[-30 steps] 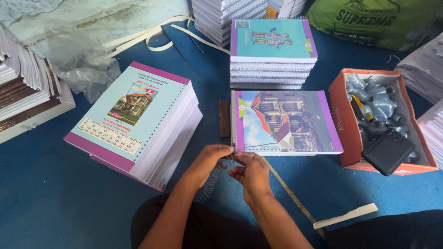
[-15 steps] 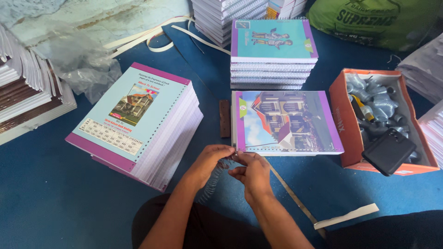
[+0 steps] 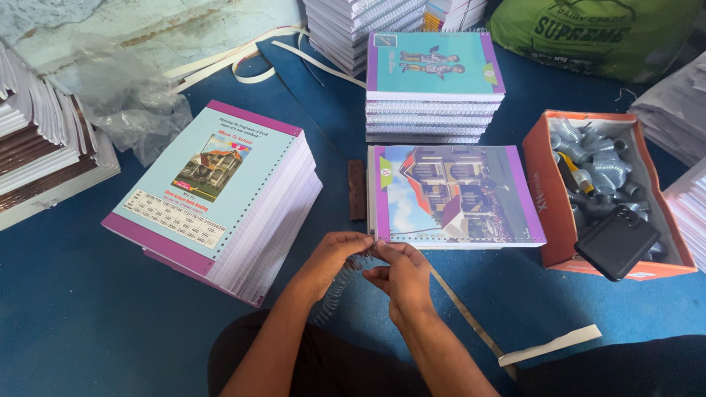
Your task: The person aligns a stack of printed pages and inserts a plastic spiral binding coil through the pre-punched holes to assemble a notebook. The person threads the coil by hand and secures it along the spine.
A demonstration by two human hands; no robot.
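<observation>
Holding: left hand [image 3: 331,259] and right hand [image 3: 401,276] both pinch shut on the silvery wire spiral coil [image 3: 340,287].
Axis: coil runs diagonally, top end by the purple-edged notebook [image 3: 456,195], bottom end toward the lap.

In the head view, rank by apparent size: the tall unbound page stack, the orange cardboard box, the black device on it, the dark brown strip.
1. Tall unbound page stack
2. Orange cardboard box
3. Black device
4. Dark brown strip
</observation>
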